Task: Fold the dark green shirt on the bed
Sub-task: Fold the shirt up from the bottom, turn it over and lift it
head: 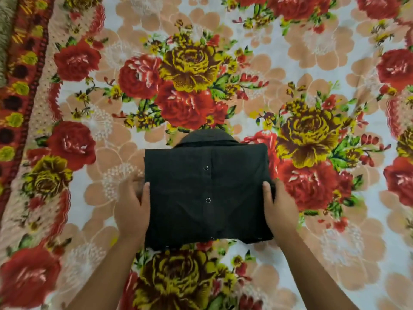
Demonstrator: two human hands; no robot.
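The dark green shirt (206, 193) lies folded into a compact rectangle in the middle of the bed, collar at the far end, a row of snap buttons running down its centre. My left hand (134, 209) grips its left edge, thumb on top and fingers tucked under. My right hand (280, 209) grips the right edge the same way. Both forearms reach in from the bottom of the view.
The floral bedsheet (223, 74) with red and yellow roses covers the whole bed around the shirt. A red patterned border (24, 86) runs down the left side, with a brownish fabric strip (5, 30) at the far left corner.
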